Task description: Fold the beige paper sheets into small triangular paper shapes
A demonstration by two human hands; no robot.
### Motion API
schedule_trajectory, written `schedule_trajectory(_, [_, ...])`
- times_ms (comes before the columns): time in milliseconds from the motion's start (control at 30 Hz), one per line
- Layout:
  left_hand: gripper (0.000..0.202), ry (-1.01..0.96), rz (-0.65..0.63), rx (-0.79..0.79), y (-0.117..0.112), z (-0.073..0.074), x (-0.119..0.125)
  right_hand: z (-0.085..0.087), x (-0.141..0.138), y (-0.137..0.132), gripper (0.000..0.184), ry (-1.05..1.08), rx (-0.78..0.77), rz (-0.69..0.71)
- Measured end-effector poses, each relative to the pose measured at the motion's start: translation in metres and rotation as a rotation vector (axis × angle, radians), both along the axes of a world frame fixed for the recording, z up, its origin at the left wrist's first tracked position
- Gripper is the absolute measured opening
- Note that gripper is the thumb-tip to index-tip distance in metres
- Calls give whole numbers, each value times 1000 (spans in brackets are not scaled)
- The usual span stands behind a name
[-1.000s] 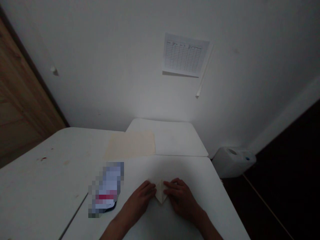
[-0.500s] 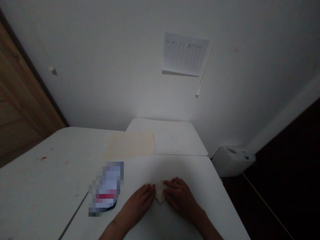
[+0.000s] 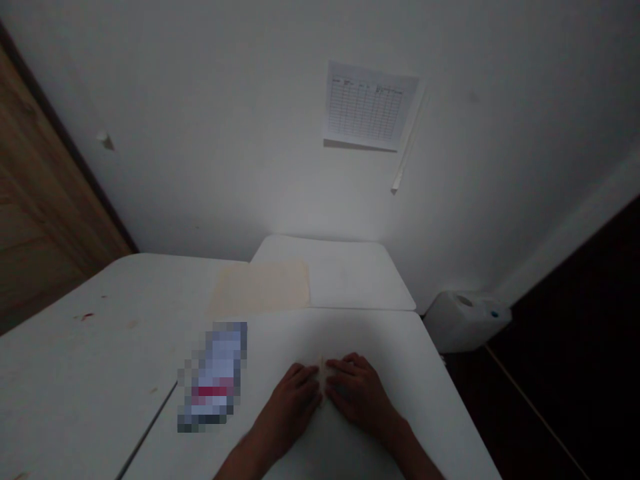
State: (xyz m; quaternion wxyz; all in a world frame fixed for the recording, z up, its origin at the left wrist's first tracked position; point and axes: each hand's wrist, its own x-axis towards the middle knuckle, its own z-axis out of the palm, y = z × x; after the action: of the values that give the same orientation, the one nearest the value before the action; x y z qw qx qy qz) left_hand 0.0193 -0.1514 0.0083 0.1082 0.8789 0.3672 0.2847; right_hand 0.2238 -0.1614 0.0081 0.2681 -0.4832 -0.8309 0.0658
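A person's left hand [image 3: 291, 407] and right hand [image 3: 357, 393] rest palm-down on a white table [image 3: 380, 340], neither one clenched. Between them, a small piece of folded paper [image 3: 321, 372] is almost hidden, with only a pale sliver showing. The fingers of both hands lie against it from either side, though I can't tell whether they're pinching it. Just left of the left hand sits a blurred object [image 3: 213, 377]. Farther along the table lies a cream sheet [image 3: 260, 288], and a printed chart [image 3: 370, 105] is taped to the wall.
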Motion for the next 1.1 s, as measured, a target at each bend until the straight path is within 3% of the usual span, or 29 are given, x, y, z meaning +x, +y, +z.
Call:
schedule_trajectory(133, [10, -8, -11, -66, -2, 9, 2, 1, 1, 0, 8, 9, -18, 1])
schedule_trajectory(467, [13, 119, -45, -101, -1, 10, 1, 6, 2, 2, 19, 61, -65, -21])
schedule_trajectory(667, [13, 186, -90, -121, 3, 21, 4, 14, -2, 4, 23, -68, -101, -131])
schedule_trajectory(933, [19, 183, -141, -124, 8, 23, 8, 27, -4, 5, 40, -230, -167, -102])
schedule_trajectory(1100, [15, 185, -101, -184, 10, 25, 7, 27, -5, 5, 38, -299, -136, -107])
